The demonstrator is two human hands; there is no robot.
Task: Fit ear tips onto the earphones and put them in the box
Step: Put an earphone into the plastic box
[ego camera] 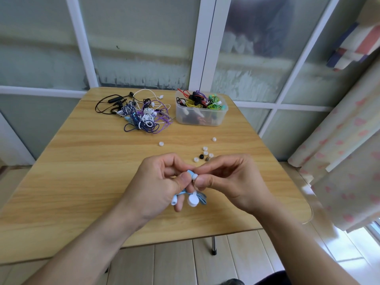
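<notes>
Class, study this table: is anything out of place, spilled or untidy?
Yes. Loose ear tips lie scattered on the table, two strays apart from the cluster. A tangled heap of earphones sprawls left of the box, whose cables poke over its rim. Nothing looks damaged.

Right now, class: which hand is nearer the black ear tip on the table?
Right. The right hand sits just below the black ear tip; the left hand lies farther left.

Earphone pile (139, 114) left of box (201, 112) on table (82, 161)
</notes>
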